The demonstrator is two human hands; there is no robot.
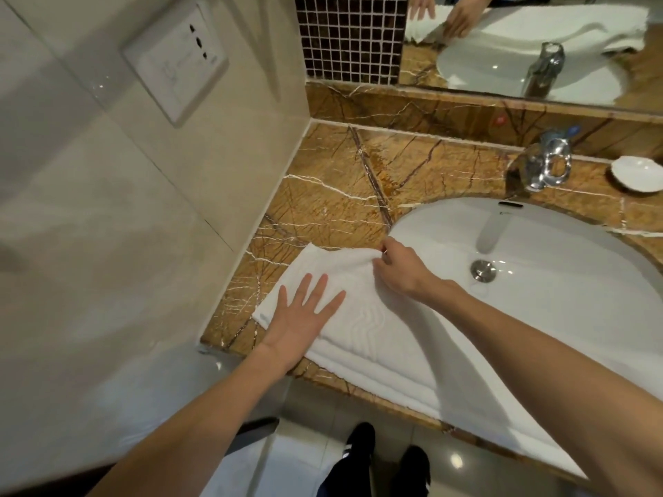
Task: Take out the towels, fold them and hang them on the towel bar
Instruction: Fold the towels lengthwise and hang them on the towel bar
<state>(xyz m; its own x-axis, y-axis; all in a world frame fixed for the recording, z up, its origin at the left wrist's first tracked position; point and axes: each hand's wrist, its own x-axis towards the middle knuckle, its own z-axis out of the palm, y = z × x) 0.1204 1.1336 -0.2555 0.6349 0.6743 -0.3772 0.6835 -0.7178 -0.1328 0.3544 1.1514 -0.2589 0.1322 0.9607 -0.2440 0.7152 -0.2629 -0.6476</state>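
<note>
A white towel [373, 328] lies folded along the front of the brown marble counter [333, 188], its right part draped over the sink's near rim. My left hand [305, 313] rests flat on the towel's left end, fingers spread, holding nothing. My right hand [398, 267] pinches the towel's far edge at the top right corner, beside the sink rim. No towel bar is in view.
A white oval sink [538, 281] with a chrome drain [483, 270] fills the right side. A chrome faucet [541, 166] and a white soap dish [636, 174] stand behind it. A tiled wall with a socket plate [175, 62] is at left, a mirror [538, 41] above.
</note>
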